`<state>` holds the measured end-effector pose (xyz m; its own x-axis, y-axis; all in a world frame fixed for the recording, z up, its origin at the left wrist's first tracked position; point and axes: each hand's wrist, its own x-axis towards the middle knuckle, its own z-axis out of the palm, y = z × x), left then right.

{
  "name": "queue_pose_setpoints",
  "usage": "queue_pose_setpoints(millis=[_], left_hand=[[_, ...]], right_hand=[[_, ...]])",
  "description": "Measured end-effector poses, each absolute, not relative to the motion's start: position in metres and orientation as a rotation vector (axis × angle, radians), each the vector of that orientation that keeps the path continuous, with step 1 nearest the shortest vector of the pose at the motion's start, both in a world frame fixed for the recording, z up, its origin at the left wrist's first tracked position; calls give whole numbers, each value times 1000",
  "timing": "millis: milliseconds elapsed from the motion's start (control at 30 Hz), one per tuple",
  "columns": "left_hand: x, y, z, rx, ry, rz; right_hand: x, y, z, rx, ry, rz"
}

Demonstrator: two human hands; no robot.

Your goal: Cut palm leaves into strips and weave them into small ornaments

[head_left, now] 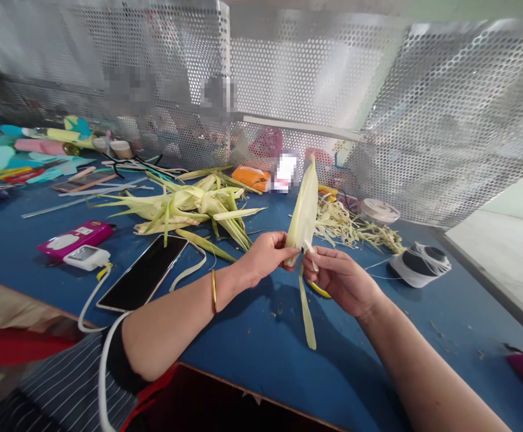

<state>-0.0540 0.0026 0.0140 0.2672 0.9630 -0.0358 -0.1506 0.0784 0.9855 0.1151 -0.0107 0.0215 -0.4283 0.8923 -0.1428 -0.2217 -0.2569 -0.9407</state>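
A pale green corn husk (304, 207) stands upright above the blue table, its tip pointing at the mesh screen. My left hand (268, 255) pinches it near its lower end between thumb and fingers. Close beside it, my right hand (337, 276) is closed on a narrow whitish husk strip (310, 252) at the husk's lower edge. Another long strip (306, 312) hangs below the hands; where it joins is hidden by the fingers. Part of a yellow object (319, 290) shows under my right hand, its kind unclear.
A pile of corn husks (189, 204) lies left of centre, shredded husk (346, 225) at the right. A thread spool (421, 264), tape roll (379, 210), orange packet (251, 178), tablet (144, 273) and purple device (76, 241) lie around. A perforated metal screen (288, 78) stands behind.
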Motion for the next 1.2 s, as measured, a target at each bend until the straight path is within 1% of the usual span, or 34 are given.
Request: queue_pose_setpoints(millis=[133, 400, 533, 667, 900, 1000, 1100, 1200], left_hand=[[-54, 2, 13, 1241, 953, 1042], [-53, -2, 13, 1332, 927, 968], [-52, -2, 9, 1322, 946, 1006], [-49, -1, 3, 1306, 1051, 1085], [-50, 0, 5, 1323, 1086, 1092], [-52, 1, 7, 1314, 1113, 1094], [-53, 1, 7, 1352, 1116, 1102], [-52, -3, 5, 1450, 1119, 1093]], right_hand=[[114, -11, 19, -960, -1203, 1749], [111, -6, 8, -1121, -1333, 1327], [109, -7, 4, -1139, -1483, 1227], [104, -10, 1, -1129, -1575, 1245], [108, -15, 14, -1013, -1413, 1625], [110, -17, 19, -995, -1375, 1715], [109, -16, 19, -1041, -1439, 1594], [107, -13, 14, -1137, -1473, 1313]])
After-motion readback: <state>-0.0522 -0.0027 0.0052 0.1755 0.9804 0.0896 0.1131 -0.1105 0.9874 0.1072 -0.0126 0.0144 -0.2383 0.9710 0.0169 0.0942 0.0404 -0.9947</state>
